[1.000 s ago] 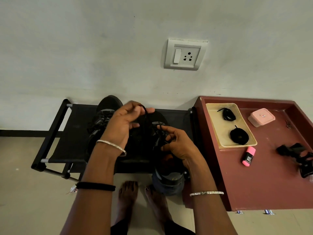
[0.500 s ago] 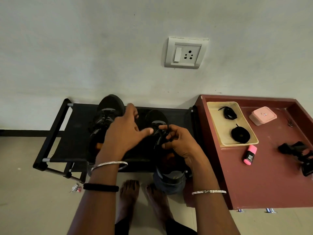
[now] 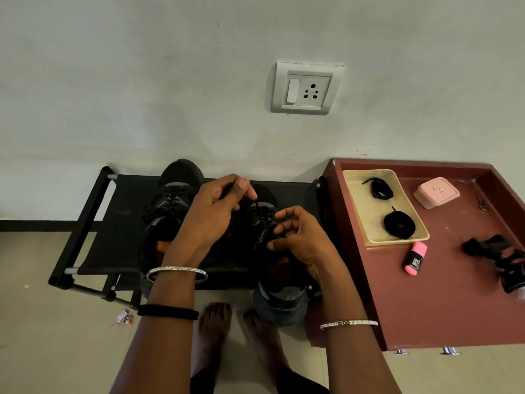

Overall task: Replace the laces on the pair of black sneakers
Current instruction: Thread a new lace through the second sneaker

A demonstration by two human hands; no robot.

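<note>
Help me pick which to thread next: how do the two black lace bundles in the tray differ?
The far lace bundle is a loose, elongated hank with one tip sticking out to the left, while the near lace bundle is wound into a neat round ring with a hole in its middle. The near one also looks wider. Both are black and lie apart in the beige tray.

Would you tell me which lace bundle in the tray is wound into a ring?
The near bundle, closest to the pink marker; the far bundle is a loose tangle.
</note>
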